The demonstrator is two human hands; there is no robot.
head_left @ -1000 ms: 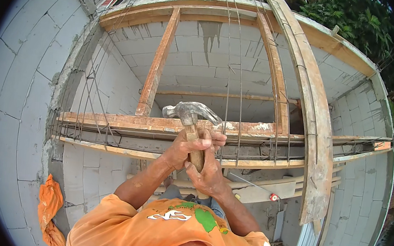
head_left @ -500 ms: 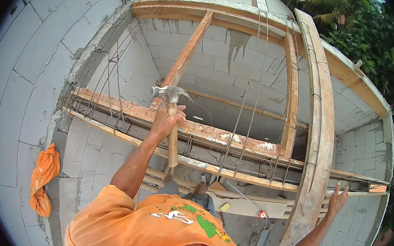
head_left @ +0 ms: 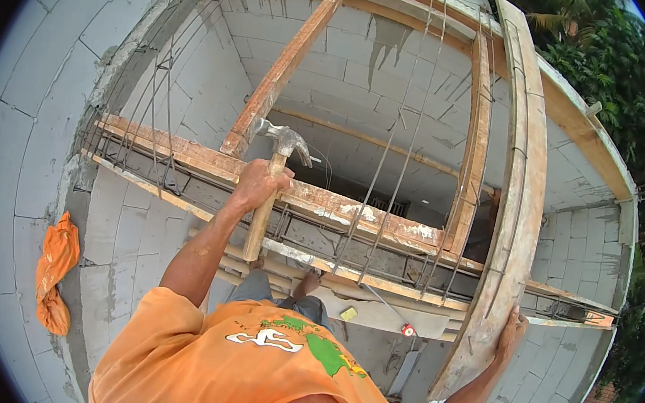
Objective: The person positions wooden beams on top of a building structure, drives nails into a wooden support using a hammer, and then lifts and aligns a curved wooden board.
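Observation:
A claw hammer [head_left: 285, 142] with a wooden handle is in my left hand [head_left: 260, 184], fingers wrapped round the grip just below the metal head. That hand rests over the near wooden beam form [head_left: 315, 201], the hammer's head upward and its handle end toward me. At the right, my right hand [head_left: 511, 334] grips the right edge of a long wooden plank [head_left: 517, 181] near its close end; part of the fingers is hidden by the edge. The plank lies across the beam forms, running from near me to the far side.
Thin steel bars [head_left: 388, 161] rise and cross between the boards. Two crosspieces, one reddish [head_left: 293, 59] and one paler [head_left: 474, 138], span to the far beam. An orange cloth [head_left: 57, 273] hangs on the block wall [head_left: 23, 165] at left. Below lie a tape measure [head_left: 408, 330] and pale poles.
My right hand has moved left from the form at the far right onto the plank's edge. My left hand still holds the hammer. The whole view has shifted slightly.

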